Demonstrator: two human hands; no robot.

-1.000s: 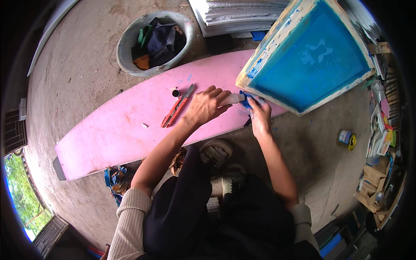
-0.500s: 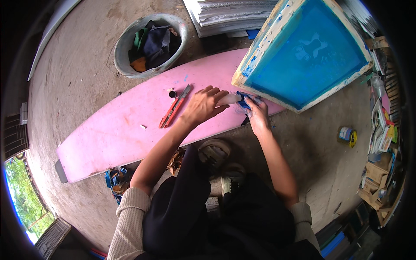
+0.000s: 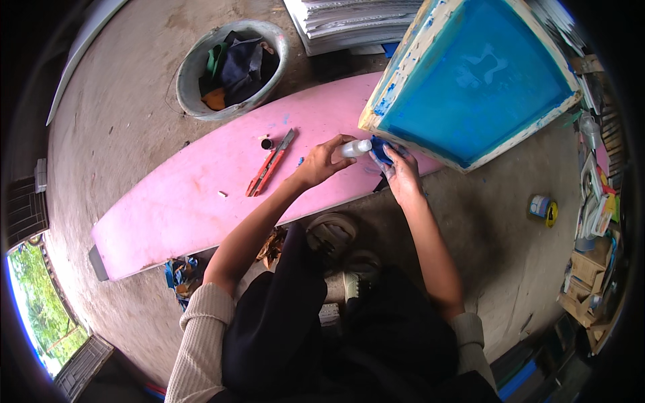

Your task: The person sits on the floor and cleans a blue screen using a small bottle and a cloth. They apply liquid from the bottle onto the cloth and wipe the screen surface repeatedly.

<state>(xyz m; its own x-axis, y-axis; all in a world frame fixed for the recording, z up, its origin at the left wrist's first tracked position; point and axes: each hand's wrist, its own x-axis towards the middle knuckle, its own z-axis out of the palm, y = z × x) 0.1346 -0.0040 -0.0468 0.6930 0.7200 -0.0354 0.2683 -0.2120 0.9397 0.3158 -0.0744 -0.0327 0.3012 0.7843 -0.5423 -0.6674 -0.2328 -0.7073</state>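
Note:
My left hand (image 3: 324, 161) grips a small white bottle (image 3: 355, 148), tipped sideways with its mouth toward my right hand. My right hand (image 3: 400, 171) holds a blue cloth or pad (image 3: 380, 150) pressed at the lower corner of a wooden screen frame with blue mesh (image 3: 474, 80). Both hands hover over a long pink board (image 3: 201, 195) lying on the concrete floor. A red utility knife (image 3: 271, 163) and a small dark cap (image 3: 267, 144) lie on the board just left of my left hand.
A grey bucket (image 3: 190, 70) full of rags stands beyond the board. A stack of white sheets (image 3: 349, 23) lies at the top. A small tin (image 3: 539, 207) sits on the floor to the right, with cluttered boxes (image 3: 588, 269) at the far right. Sandals (image 3: 332, 235) show below the board.
My left hand has lifted off the board and now holds the white bottle tipped toward the blue cloth. The right hand has stayed at the frame's corner.

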